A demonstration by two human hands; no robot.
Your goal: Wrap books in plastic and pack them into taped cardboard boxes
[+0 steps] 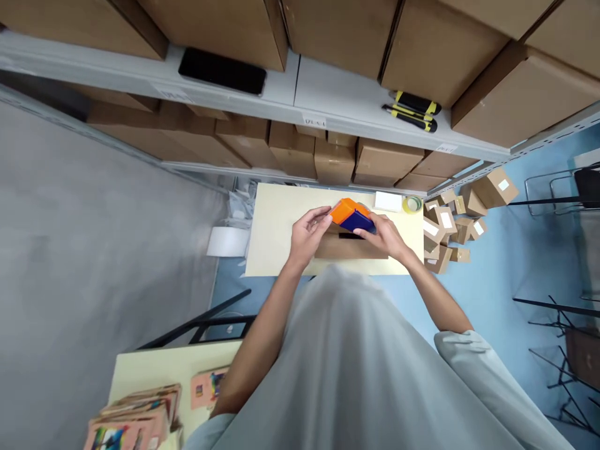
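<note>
Head view: an orange and dark blue box (pixel 351 215) is held up between two bare hands, above the front part of a pale worktop (pixel 276 231). The right grip (pixel 387 236) grasps its right end, thumb along the near, blue side; the left grip (pixel 308 234) seems to pinch the left, orange end with its fingertips. The step in hand looks like handling or turning the small box. Judging by the hold, the next move calls for the right grip to keep the box steady if the left lets go, and for care over what lies beneath.

Directly below is a brown carton (pixel 347 249), with a dark strip (pixel 347 235) showing just under the box; what the strip is cannot be told. Just beyond the right grip, a white box (pixel 388 201) stands beside a roll of tape (pixel 412 204). Parcels (pixel 440 219) are heaped to the right of the worktop. Overhead, a grey shelf (pixel 328 87) carries yellow-and-black cutters (pixel 413 111), a flat black object (pixel 222 70) and large cartons (pixel 342 37).
</note>
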